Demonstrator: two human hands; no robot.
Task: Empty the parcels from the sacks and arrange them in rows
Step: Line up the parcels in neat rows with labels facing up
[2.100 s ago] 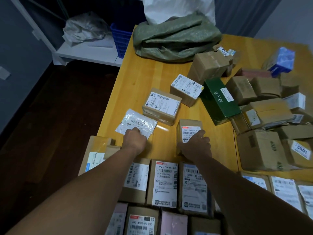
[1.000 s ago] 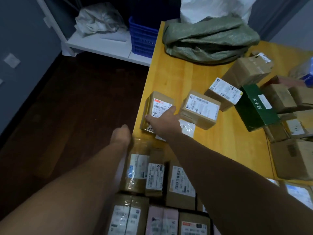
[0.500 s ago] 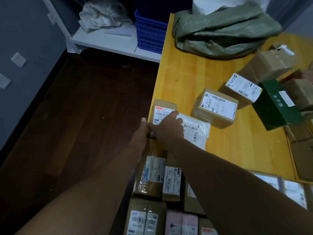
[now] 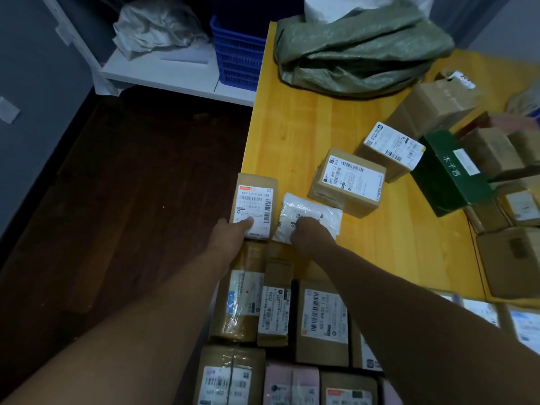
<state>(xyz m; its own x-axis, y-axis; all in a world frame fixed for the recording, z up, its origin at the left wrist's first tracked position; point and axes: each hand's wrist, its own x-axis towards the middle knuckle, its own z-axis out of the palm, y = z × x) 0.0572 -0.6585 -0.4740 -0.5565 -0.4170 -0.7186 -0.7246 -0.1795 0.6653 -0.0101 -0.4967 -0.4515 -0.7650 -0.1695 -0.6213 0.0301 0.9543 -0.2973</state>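
Brown carton (image 4: 254, 197) is sitting at the table (image 4: 295, 127) edge, long side pointing away, my left hand (image 4: 230, 236) gripping its near end; just right, my right hand (image 4: 309, 233) is pressing flat-fingered on the white mailer (image 4: 317, 208).

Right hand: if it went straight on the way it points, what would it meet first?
Likely the brown box that the left hand touches; the right hand, on the white bag, points toward it.

642 L714-00 015, on brown parcel (image 4: 253, 210)
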